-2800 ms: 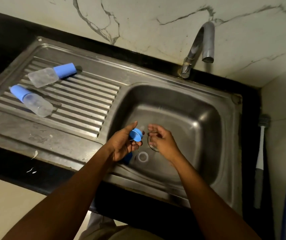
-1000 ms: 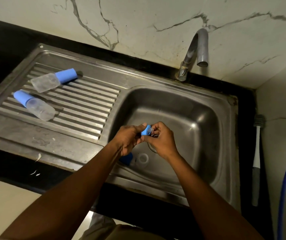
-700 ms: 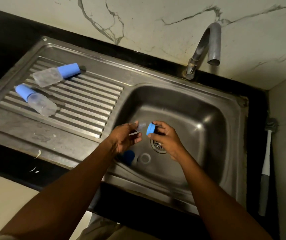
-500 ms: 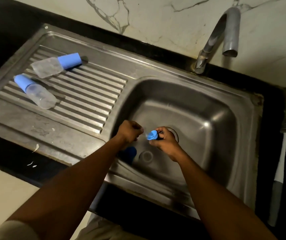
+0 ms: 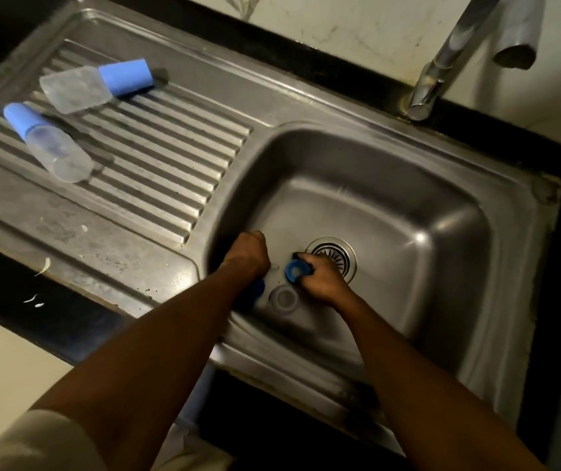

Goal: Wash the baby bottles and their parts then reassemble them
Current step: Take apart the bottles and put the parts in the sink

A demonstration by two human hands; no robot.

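Observation:
Both hands are low inside the sink basin, just left of the drain. My right hand grips a blue screw ring, its opening facing me. My left hand is curled into a fist, and a faint clear teat tip shows at its fingers. On the basin floor below them lie a clear round part and a blue part, which my left wrist half hides. Two clear bottles with blue caps lie on the ribbed drainboard.
The tap spout arches over the basin's back right with no water running. A black counter edge runs along the front. The steel drainboard fills the left. White specks lie on the front counter.
The ring passed from my left hand to my right, and a clear teat came away into my left. Both hands then dropped toward the basin floor. The camera moved closer.

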